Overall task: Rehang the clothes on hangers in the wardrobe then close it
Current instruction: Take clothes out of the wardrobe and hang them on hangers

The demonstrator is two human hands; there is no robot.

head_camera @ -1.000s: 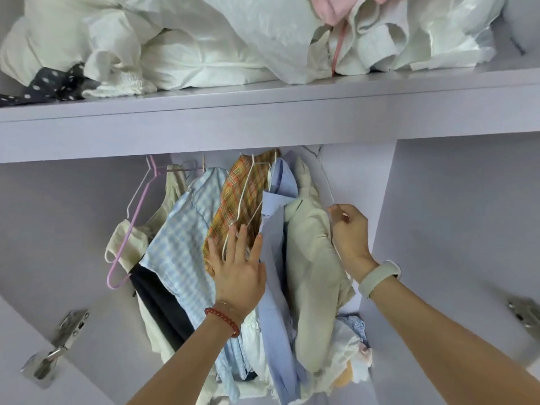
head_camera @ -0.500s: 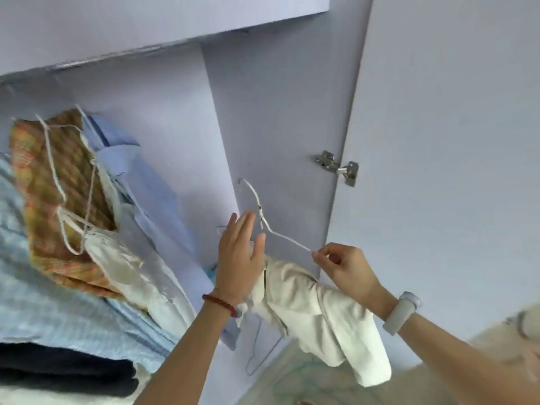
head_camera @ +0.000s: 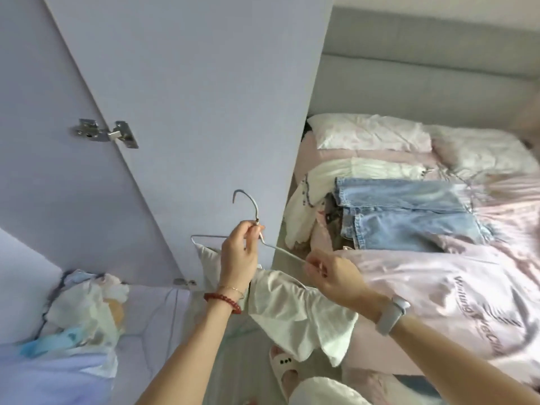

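Note:
A thin wire hanger [head_camera: 253,207] carries a cream garment [head_camera: 295,311] that droops below it in front of the open lilac wardrobe door [head_camera: 190,97]. My left hand [head_camera: 239,254] grips the hanger at its neck, just under the hook. My right hand [head_camera: 333,274] pinches the hanger's right arm where it meets the cloth. On the bed lie folded blue jeans [head_camera: 409,213] over a white garment [head_camera: 304,206].
A pink duvet [head_camera: 455,302] and pillows [head_camera: 371,133] cover the bed at the right. Crumpled clothes [head_camera: 84,311] sit in the wardrobe's bottom at lower left. A door hinge [head_camera: 106,134] sticks out of the door. A slipper [head_camera: 282,366] shows on the floor.
The cream garment on its hanger came off the wardrobe rail and moved out toward the bed. My left hand went from flat against the hanging clothes to gripping the hanger's neck.

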